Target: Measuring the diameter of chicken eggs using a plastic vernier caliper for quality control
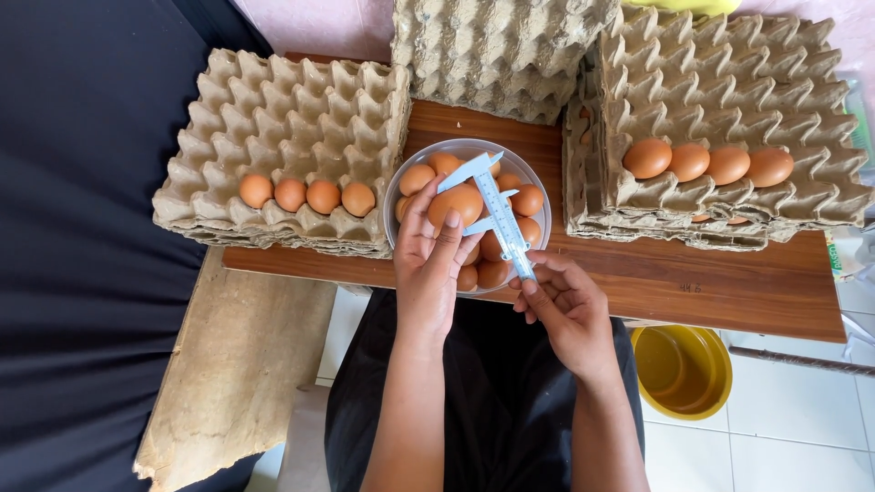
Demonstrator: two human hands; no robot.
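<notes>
Left hand (427,264) half-hides egg (456,202); caliper (497,217) covers bowl (397,187) eggs.

Your left hand (427,264) holds a brown egg (456,204) over the metal bowl (538,196) of eggs, set between the jaws of the pale blue caliper (497,214) that your right hand (565,305) grips by its lower end. To your left a stack of cardboard egg trays (283,100) carries four eggs; the stack of trays on the right (729,82) carries four more. A yellow basin (684,369) sits below the wooden table (729,287).
</notes>
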